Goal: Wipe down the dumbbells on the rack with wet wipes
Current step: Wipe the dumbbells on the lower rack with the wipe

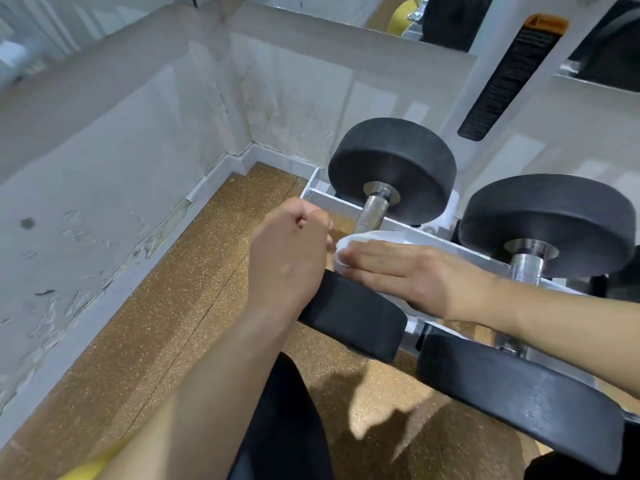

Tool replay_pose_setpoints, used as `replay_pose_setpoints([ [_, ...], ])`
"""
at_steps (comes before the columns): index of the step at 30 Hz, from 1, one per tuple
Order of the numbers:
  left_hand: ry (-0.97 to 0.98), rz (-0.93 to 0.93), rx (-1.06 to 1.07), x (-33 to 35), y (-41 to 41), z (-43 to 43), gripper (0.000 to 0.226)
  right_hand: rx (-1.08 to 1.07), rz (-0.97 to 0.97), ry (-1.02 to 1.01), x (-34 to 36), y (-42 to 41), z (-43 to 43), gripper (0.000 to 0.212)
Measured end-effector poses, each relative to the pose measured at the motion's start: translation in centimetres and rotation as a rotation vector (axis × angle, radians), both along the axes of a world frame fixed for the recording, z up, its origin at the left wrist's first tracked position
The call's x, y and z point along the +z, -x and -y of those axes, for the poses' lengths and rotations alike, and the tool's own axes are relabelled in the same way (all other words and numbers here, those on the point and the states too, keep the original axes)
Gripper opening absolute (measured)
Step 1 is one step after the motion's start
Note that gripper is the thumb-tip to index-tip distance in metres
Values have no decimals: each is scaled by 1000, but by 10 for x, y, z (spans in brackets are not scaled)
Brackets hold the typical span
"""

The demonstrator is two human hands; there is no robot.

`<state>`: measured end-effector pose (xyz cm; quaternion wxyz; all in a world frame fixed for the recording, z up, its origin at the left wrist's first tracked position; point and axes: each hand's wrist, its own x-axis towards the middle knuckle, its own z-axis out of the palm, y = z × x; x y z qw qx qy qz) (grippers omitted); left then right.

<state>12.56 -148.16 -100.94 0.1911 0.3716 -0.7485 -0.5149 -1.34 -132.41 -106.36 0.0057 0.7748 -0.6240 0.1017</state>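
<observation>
**One hand curled, one hand flat**

I am holding my left arm stretched forward, my left hand (291, 251) curling its fingers under, their grip hidden from me. My right hand (408, 271) is lying palm down, fingers straight and together, pointing left.

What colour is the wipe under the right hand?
White. The wet wipe shows best in the head view, pressed under the flat right hand.
</observation>
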Motion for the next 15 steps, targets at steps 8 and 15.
replay_pose_setpoints([
  [8, -26, 63, -19, 3, 3, -2, 21, 6, -355, 141, -19, 28, 8, 50],
  [15, 10, 13, -69, 1, 1, -5, 24, -343, -219, 149, -8, 15, 3, 71],
])
